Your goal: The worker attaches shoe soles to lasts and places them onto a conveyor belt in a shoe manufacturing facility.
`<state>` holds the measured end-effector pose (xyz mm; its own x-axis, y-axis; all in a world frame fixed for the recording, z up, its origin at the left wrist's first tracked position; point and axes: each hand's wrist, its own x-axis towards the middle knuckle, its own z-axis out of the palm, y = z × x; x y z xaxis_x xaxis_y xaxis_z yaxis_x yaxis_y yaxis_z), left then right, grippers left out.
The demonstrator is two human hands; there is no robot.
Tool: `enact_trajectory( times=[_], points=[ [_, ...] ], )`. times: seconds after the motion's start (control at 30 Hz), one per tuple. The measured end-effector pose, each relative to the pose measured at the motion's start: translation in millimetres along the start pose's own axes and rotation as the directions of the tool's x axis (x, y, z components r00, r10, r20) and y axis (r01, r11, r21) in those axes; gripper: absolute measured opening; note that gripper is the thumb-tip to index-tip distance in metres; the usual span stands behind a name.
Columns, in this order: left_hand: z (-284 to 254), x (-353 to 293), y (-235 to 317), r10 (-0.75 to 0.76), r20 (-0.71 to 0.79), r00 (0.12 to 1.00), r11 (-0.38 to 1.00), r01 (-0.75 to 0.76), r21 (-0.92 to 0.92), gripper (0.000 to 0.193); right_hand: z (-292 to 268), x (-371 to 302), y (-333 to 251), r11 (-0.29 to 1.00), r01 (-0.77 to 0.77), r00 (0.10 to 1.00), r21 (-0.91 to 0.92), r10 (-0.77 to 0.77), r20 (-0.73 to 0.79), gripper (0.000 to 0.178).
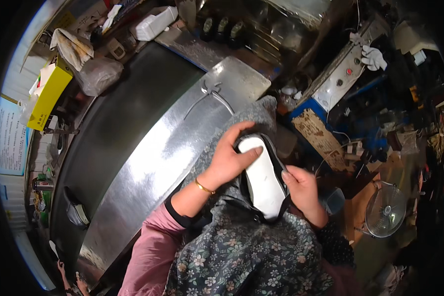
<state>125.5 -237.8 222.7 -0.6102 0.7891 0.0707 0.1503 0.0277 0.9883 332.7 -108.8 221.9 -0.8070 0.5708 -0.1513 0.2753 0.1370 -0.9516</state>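
A dark shoe upper (pixel 279 165) lies in my lap, its underside turned up. A white sole-shaped piece (pixel 264 177) fills the underside, and the dark material stands up around its rim. My left hand (pixel 230 157) grips the upper near its far end, thumb pressed on the white surface and fingers round the outer side. With thumb and fingers closed, my right hand (pixel 302 190) pinches the dark edge on the right side. Beneath them spreads my floral apron (pixel 241 246).
Left of me runs a dark conveyor belt (pixel 133 106) beside a shiny metal ledge (pixel 155 143). Another dark shoe (pixel 76 208) lies on the belt. A co-worker's hands (pixel 79 282) show at lower left. To the right stand a button panel (pixel 338 81) and a fan (pixel 386 210).
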Motion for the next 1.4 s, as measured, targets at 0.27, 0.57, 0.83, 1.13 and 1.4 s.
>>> enact_trajectory(
  times=[0.27,0.57,0.83,1.13,1.4],
  points=[
    [14.2,-2.3,5.4,-0.152,0.164,0.975,0.943,0.193,-0.273,0.052,21.4,20.4,51.0,0.960,-0.141,0.986,0.240,0.116,0.116,0.048],
    [19.5,4.6,-14.5,-0.090,0.151,0.984,0.984,0.111,-0.139,0.053,26.7,25.6,-24.0,0.381,0.339,0.886,-0.860,-0.436,0.156,0.037],
    [17.0,9.3,-15.1,-0.080,0.130,0.988,0.995,0.087,-0.052,0.049,-6.2,27.4,26.8,0.907,-0.349,0.892,0.235,0.244,0.381,0.050],
    [3.0,4.8,12.6,-0.131,0.228,0.965,0.916,0.206,-0.343,0.051,23.9,-3.7,17.8,0.980,0.189,0.964,-0.069,-0.172,0.201,0.061],
    [-3.6,-44.2,7.5,-0.223,-0.264,0.939,0.742,0.339,0.578,0.039,67.1,4.8,-24.6,0.979,0.168,0.961,0.118,-0.189,0.200,0.069]
  ],
)
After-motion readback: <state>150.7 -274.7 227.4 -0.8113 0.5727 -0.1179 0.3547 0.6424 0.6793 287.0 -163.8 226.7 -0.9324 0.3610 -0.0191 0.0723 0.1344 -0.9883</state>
